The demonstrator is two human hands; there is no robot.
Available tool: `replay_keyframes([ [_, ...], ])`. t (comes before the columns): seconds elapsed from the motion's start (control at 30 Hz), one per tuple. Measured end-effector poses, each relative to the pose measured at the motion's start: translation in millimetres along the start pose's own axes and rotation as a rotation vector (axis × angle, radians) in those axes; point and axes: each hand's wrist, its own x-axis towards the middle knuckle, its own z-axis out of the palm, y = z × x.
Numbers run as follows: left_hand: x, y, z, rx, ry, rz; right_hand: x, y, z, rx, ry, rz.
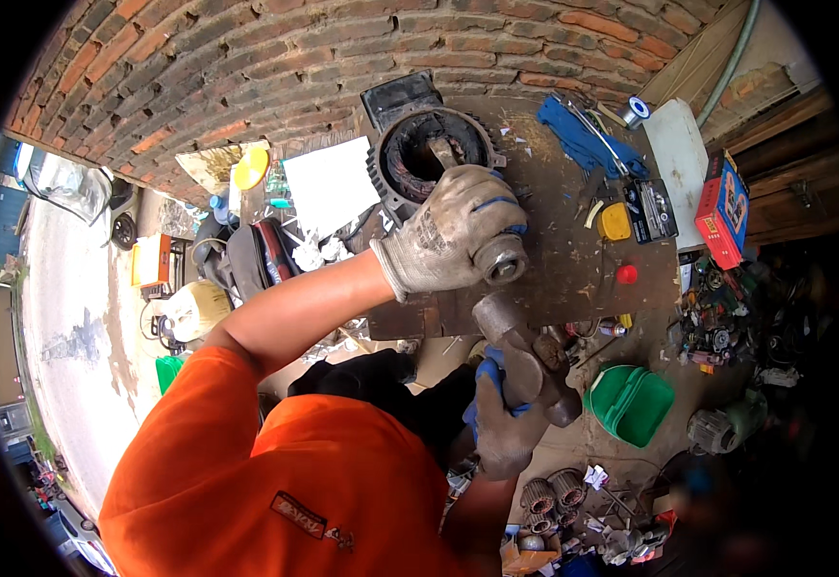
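Note:
My left hand (458, 231), in a dirty whitish glove, is closed around a thick metal chisel (505, 262). The chisel's round butt end sticks out toward me, and its other end reaches into the bore of an electric motor stator (388, 154). Dark windings line the stator, which stands on the wooden bench with a black box on its far side. Lower right, my right hand (508, 428), in a glove with blue patches, grips a hammer (520, 361). The hammer head is a short distance from the chisel's butt, not touching it; its handle is mostly hidden.
On the brown bench (583, 308) lie a white paper (333, 183), a blue cloth (578, 135), a solder spool (636, 111), a socket set (650, 212) and a red box (724, 212). A brick wall (342, 58) rises behind. A green bucket (631, 406) stands below, near several motor parts.

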Motion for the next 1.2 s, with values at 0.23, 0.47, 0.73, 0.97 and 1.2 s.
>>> replay_keyframes([
  [0.23,0.7,1.0,5.4,0.002,0.038,0.015,-23.5,1.5,-33.2,0.334,0.184,0.631],
  [0.47,-3.2,53.2,-7.9,-0.158,-0.008,0.259,-37.2,6.4,-39.2,0.411,0.178,0.603],
  [0.73,0.8,62.4,-14.1,-0.155,-0.024,0.225,-52.7,22.2,-53.8,0.268,0.175,0.510],
  [0.97,-0.3,46.1,-14.7,-0.083,-0.009,0.124,-52.8,16.3,-55.5,0.233,0.175,0.600],
  [1.2,1.1,14.2,0.1,0.000,0.048,0.066,-57.2,18.6,-54.8,0.200,0.123,0.581],
])
